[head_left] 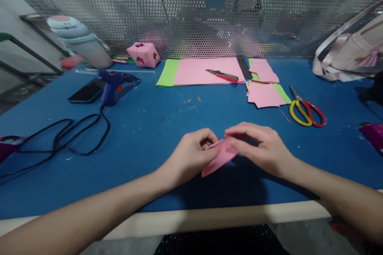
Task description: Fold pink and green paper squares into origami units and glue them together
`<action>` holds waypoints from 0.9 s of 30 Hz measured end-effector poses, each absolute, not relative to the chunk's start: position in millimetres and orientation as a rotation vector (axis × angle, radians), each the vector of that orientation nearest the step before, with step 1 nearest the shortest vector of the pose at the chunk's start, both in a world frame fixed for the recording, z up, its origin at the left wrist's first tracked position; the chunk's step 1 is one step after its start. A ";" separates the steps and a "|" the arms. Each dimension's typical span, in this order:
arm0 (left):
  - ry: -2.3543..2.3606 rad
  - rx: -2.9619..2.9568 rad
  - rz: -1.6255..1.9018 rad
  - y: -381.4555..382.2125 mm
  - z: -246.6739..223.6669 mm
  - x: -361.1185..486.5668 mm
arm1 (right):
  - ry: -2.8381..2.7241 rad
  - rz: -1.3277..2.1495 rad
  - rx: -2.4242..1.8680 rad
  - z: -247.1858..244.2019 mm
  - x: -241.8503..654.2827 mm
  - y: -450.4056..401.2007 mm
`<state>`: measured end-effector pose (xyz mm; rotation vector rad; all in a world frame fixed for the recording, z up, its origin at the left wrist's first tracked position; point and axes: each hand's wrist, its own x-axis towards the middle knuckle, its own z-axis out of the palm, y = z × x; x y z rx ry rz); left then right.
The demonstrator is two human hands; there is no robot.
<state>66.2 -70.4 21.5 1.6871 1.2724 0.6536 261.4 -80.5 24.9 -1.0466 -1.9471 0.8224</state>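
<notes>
A small folded piece of pink paper (pixel 220 158) is held between both hands above the blue table, near its front edge. My left hand (pixel 196 149) pinches the paper's left part, with the thumb on top and the fingers curled behind. From the right, my right hand (pixel 261 145) grips the upper right end between thumb and fingertips. One pointed corner of the paper hangs down to the left. The fold's inner side cannot be made out.
Around the blue table (pixel 149 127) lie a glue gun (pixel 111 87), phone (pixel 87 91), bottle (pixel 80 42), pink paper polyhedron (pixel 144 54), large sheets (pixel 206 71), cutter (pixel 224 75), pink squares (pixel 265 94), scissors (pixel 305 110) and bag (pixel 353 51). A perforated metal panel (pixel 191 16) stands behind.
</notes>
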 end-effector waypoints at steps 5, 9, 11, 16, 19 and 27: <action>1.313 1.525 0.846 -64.8 18.8 70.1 | -1.651 0.979 -1.172 13.8 257.2 -75.1; 1.322 1.440 0.914 -66.8 16.0 75.7 | -1.486 1.079 -1.198 4.0 248.9 -70.8; 1.323 1.413 0.902 -68.0 15.8 77.2 | -1.525 1.066 -1.206 2.4 247.8 -70.4; 1.308 1.359 0.876 -67.6 17.7 77.6 | -1.676 0.950 -1.188 4.1 251.6 -69.7; 1.258 1.303 0.892 -65.5 17.3 76.3 | -1.721 0.894 -1.184 7.6 251.2 -65.6; 1.167 1.159 0.924 -60.0 6.5 68.6 | -1.837 0.704 -1.100 13.5 242.1 -58.5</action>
